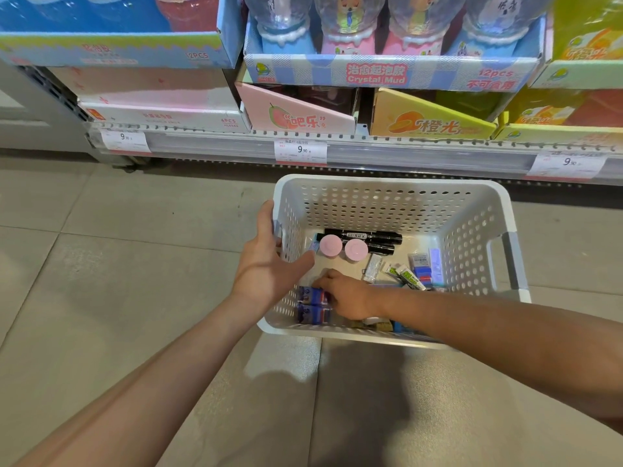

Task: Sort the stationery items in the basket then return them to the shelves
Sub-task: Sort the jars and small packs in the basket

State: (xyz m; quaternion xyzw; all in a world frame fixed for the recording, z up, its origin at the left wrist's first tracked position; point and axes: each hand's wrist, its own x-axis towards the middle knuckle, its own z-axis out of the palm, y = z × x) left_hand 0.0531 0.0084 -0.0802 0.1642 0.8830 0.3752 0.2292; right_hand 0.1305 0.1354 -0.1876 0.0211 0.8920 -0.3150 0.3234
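Basket (472, 197) holds markers (367, 236), pink lids (343, 247), erasers (312, 305).

Even indoor light, soft shadow on floor (354, 382), blurred, warped wide-angle edges.

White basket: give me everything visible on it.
The white basket looks like plastic, rectangular, with perforated walls, a solid rim and a handle slot on its right side. It sits upright on the tiled floor below the shelf. The left hand holds its left wall; the right hand reaches inside among stationery.
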